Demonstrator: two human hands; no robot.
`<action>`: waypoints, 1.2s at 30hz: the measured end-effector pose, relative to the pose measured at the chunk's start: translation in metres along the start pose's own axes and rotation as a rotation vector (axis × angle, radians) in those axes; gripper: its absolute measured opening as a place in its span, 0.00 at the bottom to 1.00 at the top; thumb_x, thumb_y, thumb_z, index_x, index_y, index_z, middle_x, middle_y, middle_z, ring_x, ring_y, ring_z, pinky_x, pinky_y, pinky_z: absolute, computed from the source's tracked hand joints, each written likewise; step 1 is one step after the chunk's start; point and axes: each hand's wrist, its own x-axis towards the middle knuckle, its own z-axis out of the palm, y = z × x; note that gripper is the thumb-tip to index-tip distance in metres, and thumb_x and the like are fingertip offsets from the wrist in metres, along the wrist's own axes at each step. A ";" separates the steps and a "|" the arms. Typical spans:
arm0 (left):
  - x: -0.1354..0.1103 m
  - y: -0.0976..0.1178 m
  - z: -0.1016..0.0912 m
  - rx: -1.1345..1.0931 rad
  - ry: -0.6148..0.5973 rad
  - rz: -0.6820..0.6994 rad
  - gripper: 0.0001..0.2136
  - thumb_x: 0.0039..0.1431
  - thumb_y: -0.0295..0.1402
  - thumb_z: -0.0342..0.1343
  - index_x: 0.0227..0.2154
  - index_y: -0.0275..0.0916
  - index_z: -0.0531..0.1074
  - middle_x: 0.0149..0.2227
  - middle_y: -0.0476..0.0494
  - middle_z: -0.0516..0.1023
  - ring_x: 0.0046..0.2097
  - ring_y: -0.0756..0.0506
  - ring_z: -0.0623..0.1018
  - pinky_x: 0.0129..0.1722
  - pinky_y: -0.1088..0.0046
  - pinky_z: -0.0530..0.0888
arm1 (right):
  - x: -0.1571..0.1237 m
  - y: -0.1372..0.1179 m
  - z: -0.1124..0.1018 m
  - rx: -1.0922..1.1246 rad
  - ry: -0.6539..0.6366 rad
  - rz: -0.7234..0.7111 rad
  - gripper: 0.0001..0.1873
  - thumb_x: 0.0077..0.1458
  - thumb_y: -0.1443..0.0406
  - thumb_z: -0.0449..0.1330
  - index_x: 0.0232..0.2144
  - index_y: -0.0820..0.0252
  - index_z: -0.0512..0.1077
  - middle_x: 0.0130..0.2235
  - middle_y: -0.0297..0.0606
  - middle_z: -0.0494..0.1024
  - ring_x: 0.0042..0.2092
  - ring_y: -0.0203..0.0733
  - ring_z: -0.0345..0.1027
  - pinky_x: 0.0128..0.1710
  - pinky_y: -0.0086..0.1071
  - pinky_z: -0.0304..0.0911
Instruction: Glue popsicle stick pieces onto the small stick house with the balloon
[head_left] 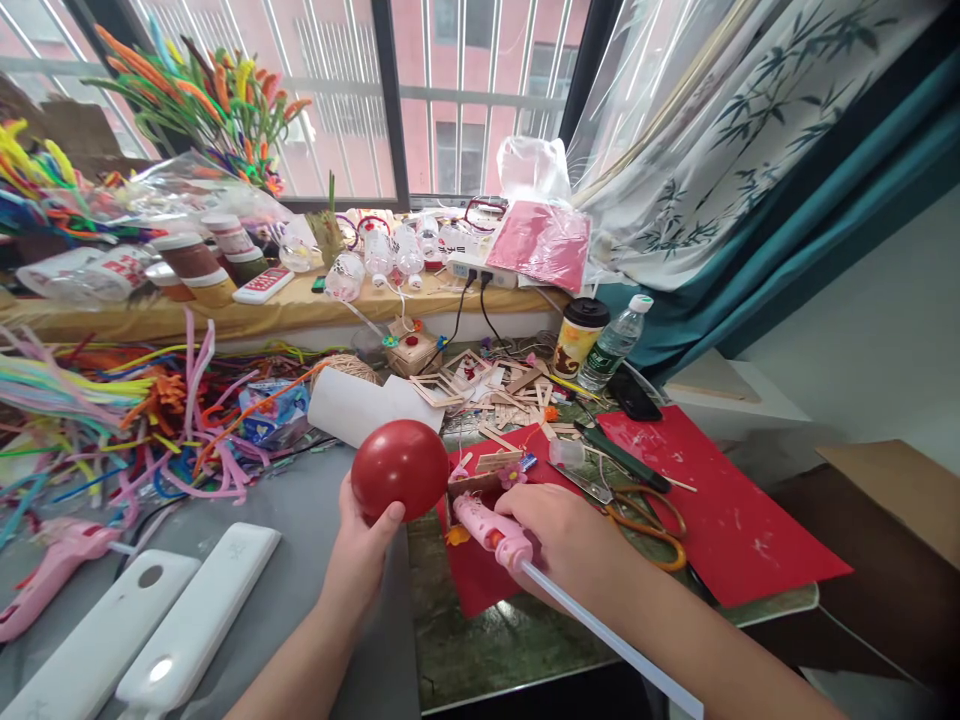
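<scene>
A round red balloon [400, 470] rests in my left hand [365, 540], thumb in front and the other fingers behind it. My right hand [559, 525] is wrapped around a pink hot glue gun [491, 530]. Out of its back end sticks a long translucent glue stick [611, 635]. The gun's front end points toward the balloon; whether it touches the balloon is hard to see. Just beyond the gun, partly hidden by it, is a small wooden box [491, 482] with a pink flower [512, 474] on it, on a red sheet [469, 580].
Scissors [652, 535] and a green-handled knife [622, 455] lie right of my right hand. Wooden sticks [517, 400], a water bottle [615, 345] and a lidded cup [577, 340] stand or lie farther back. At left are pipe cleaners [199, 400], two white devices [202, 610] and another pink glue gun [64, 565].
</scene>
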 end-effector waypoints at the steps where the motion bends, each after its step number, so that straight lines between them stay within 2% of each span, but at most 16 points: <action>1: 0.000 0.000 -0.001 0.005 -0.005 0.002 0.42 0.56 0.48 0.72 0.69 0.51 0.59 0.65 0.40 0.72 0.67 0.34 0.71 0.70 0.51 0.64 | 0.001 0.001 0.001 -0.001 -0.002 0.005 0.12 0.69 0.58 0.53 0.39 0.58 0.72 0.35 0.38 0.76 0.35 0.44 0.66 0.37 0.37 0.53; 7: 0.001 -0.002 -0.004 0.023 0.005 -0.015 0.43 0.55 0.48 0.72 0.70 0.51 0.58 0.67 0.38 0.70 0.68 0.32 0.71 0.70 0.49 0.65 | 0.002 0.002 0.004 0.005 -0.018 0.013 0.10 0.69 0.60 0.54 0.39 0.58 0.71 0.37 0.38 0.76 0.37 0.44 0.66 0.39 0.37 0.54; 13: -0.001 0.001 -0.001 0.023 -0.011 -0.005 0.42 0.56 0.47 0.72 0.69 0.51 0.59 0.65 0.39 0.72 0.68 0.33 0.71 0.69 0.51 0.66 | 0.002 0.001 0.008 0.029 -0.040 0.073 0.03 0.64 0.65 0.60 0.38 0.58 0.69 0.38 0.36 0.75 0.38 0.43 0.65 0.39 0.36 0.55; 28: 0.000 0.001 0.000 0.032 0.003 -0.001 0.43 0.54 0.49 0.73 0.69 0.51 0.60 0.65 0.39 0.72 0.67 0.33 0.72 0.69 0.51 0.66 | 0.002 0.004 0.025 -0.123 -0.047 0.135 0.08 0.62 0.71 0.60 0.33 0.56 0.64 0.37 0.36 0.73 0.35 0.43 0.61 0.37 0.37 0.51; 36: 0.001 -0.001 -0.002 0.017 -0.001 -0.011 0.46 0.55 0.49 0.72 0.72 0.51 0.56 0.67 0.39 0.70 0.69 0.33 0.70 0.70 0.50 0.64 | 0.004 0.002 0.027 -0.191 -0.081 0.130 0.09 0.62 0.70 0.62 0.34 0.56 0.64 0.38 0.37 0.73 0.36 0.44 0.63 0.38 0.38 0.53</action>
